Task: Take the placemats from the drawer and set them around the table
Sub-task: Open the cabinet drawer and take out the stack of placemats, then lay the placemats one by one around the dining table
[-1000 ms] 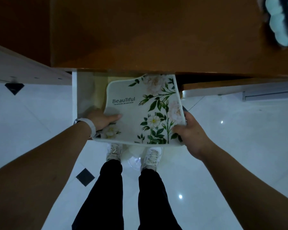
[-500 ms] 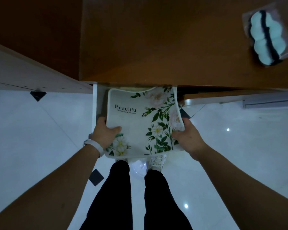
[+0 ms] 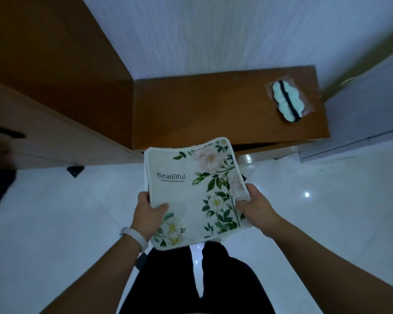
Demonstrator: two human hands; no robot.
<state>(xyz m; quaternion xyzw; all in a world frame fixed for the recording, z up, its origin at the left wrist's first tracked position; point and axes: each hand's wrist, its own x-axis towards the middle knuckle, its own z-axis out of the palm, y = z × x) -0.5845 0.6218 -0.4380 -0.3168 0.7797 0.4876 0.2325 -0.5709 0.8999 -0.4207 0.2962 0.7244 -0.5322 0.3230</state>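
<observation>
Both my hands grip the placemats (image 3: 191, 191), left hand (image 3: 146, 214) pinching the left edge, right hand (image 3: 258, 208) the right. How many are stacked, I cannot tell. They hide the drawer (image 3: 254, 152) under the cabinet's (image 3: 213, 105) front edge.

Dim, bluish indoor light; small bright glints on the glossy floor (image 3: 307, 194); wide-angle bending at the edges; motion blur smears the left side and far right

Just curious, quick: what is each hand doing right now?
Left hand: closed on the floral placemat, left edge.
Right hand: closed on the same placemat, right edge.
</observation>
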